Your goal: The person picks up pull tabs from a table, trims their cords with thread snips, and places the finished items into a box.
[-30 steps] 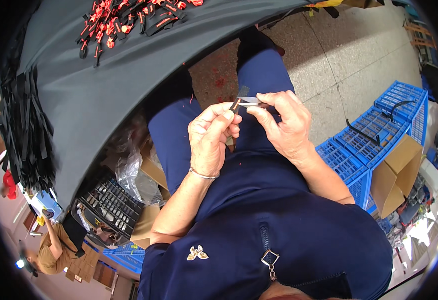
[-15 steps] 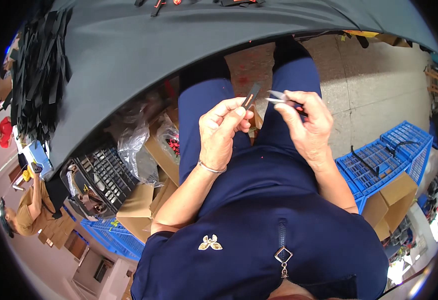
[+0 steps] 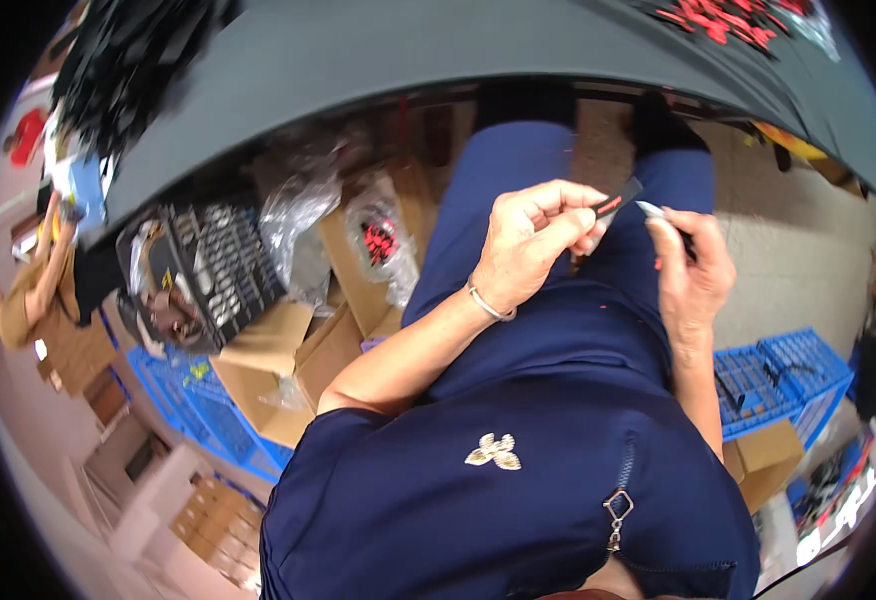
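Note:
Above my lap, my left hand [image 3: 533, 240] pinches a short black strap piece [image 3: 622, 195] with a red-orange mark on it. The strap's free end sticks out toward the right. Close by, my right hand [image 3: 696, 268] is closed around small thread snips [image 3: 648, 209], whose silver blades point at the strap with a small gap between them. Most of the snips' body is hidden by my fingers. A few tiny red bits lie on my dark blue clothing.
A grey-covered table [image 3: 378, 60] spans the front, bearing black strips [image 3: 133, 75] at left and red pieces [image 3: 723, 20] at right. Cardboard boxes [image 3: 258, 385], a plastic bag [image 3: 298, 215] and a black rack [image 3: 220, 265] stand left. Blue crates [image 3: 773, 385] stand right. Another person [image 3: 33, 290] is far left.
My view has swung, so both hands appear farther right, and the red heap on the table shows. The snips' blades, spread before, now look closer together. Both hands keep their hold.

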The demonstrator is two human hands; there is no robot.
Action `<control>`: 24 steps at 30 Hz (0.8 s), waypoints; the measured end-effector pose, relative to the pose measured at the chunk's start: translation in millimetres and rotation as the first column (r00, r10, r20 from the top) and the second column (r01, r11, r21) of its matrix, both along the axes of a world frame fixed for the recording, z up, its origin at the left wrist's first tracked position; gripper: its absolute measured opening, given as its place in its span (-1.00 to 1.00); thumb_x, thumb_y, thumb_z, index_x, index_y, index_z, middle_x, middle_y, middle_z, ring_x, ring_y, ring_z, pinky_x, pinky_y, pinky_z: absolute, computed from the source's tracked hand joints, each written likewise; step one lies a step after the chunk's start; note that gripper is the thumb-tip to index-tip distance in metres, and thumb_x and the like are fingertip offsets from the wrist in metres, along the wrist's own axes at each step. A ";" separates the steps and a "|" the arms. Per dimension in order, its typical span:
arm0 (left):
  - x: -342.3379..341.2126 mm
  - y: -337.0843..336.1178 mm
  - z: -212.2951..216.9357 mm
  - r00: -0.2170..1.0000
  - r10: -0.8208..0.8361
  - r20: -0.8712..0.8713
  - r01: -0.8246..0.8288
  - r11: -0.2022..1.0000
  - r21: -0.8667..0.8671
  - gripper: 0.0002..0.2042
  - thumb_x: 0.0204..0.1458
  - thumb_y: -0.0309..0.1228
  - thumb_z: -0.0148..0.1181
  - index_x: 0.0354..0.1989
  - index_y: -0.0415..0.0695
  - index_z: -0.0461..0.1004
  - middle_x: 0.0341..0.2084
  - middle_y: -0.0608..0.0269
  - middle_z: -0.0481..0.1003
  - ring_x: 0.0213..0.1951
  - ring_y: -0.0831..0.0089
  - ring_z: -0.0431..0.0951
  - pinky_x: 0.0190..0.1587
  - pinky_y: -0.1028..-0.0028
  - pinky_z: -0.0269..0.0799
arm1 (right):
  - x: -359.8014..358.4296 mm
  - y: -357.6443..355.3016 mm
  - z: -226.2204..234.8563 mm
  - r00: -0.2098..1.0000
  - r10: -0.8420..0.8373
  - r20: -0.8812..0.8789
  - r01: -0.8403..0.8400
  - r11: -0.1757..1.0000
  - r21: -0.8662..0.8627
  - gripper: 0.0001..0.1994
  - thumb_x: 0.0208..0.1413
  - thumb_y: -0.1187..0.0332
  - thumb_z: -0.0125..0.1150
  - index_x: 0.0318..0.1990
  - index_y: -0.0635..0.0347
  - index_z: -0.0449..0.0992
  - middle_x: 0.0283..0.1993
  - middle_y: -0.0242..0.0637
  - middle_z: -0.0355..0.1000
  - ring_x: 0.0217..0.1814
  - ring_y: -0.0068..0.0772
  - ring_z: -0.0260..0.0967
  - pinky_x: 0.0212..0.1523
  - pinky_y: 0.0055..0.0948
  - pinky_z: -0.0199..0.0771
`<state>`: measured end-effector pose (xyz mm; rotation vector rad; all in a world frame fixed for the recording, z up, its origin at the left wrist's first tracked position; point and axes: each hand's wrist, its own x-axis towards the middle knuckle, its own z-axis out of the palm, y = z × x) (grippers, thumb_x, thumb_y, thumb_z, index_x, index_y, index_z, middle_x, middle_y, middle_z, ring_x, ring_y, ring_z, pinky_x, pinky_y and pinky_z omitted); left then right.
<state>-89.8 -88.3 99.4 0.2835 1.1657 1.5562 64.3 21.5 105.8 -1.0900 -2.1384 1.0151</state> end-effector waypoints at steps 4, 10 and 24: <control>-38.6 -42.3 -24.3 0.925 0.325 -0.197 -0.347 0.934 -0.085 -0.77 0.04 -0.47 0.11 -0.16 -0.33 0.44 -0.42 0.11 0.54 -0.48 0.54 0.50 -0.37 0.58 0.44 | 2.1 1.9 -4.0 0.994 -0.046 -0.098 0.034 0.992 -0.119 -0.85 0.03 0.52 0.25 -0.23 0.25 0.47 -0.41 -0.47 0.38 -0.50 -0.79 0.18 -0.51 -0.76 0.19; -95.4 -180.6 -140.1 0.660 0.580 -0.477 -0.750 0.537 -0.386 -0.77 0.06 -0.48 0.08 -0.12 -0.29 0.46 -0.41 0.15 0.55 -0.47 0.60 0.50 -0.42 0.63 0.45 | -9.2 2.2 -5.8 0.995 -0.037 -0.094 0.025 0.991 -0.129 -0.86 0.06 0.50 0.22 -0.21 0.26 0.47 -0.38 -0.44 0.38 -0.48 -0.77 0.21 -0.54 -0.75 0.22; -72.3 -113.8 -68.3 0.467 0.203 -0.860 -0.582 0.804 -0.126 -0.76 0.05 -0.68 -0.06 -0.13 -0.31 0.45 -0.21 0.11 0.50 -0.31 0.48 0.52 -0.23 0.53 0.47 | -6.5 4.6 -32.9 0.972 -0.213 -0.104 0.142 0.875 -0.464 -0.89 0.03 0.52 0.23 -0.27 0.26 0.47 -0.41 -0.52 0.37 -0.42 -0.77 0.23 -0.39 -0.73 0.29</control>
